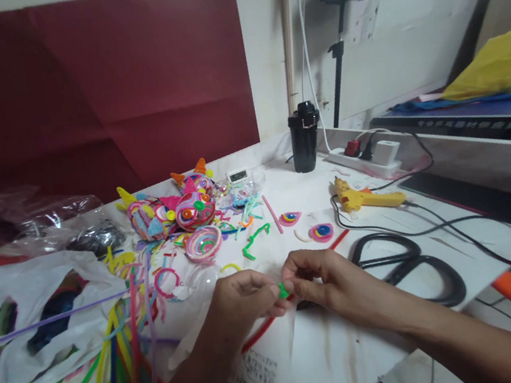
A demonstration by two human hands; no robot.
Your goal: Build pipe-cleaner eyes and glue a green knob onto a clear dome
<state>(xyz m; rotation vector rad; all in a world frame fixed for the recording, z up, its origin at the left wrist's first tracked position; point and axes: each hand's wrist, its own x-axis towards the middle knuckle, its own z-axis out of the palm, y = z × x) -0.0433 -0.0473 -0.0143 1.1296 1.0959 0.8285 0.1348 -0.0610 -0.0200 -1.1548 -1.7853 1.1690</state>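
Note:
A small bent piece of green pipe cleaner (282, 290) is pinched between my two hands. My left hand (246, 297) grips it from the left with thumb and fingers closed. From the right, the thumb and index finger of my right hand (319, 277) close on the same piece. A red pipe cleaner (259, 333) lies on the table beneath and beside my hands, partly hidden by them. Large scissors with black handles (439, 280) rest near my right wrist. Beyond my hands lie two eye-shaped coiled pieces (321, 232) and a zigzag green pipe cleaner (255, 240).
Colourful pipe-cleaner animals (195, 206) stand at the back left, near a coiled bowl (203, 243). Left lies a white plastic bag (33, 337) among loose pipe cleaners. A yellow glue gun (365, 195), its cord, a power strip (365, 162) and a black bottle (305, 140) are to the right.

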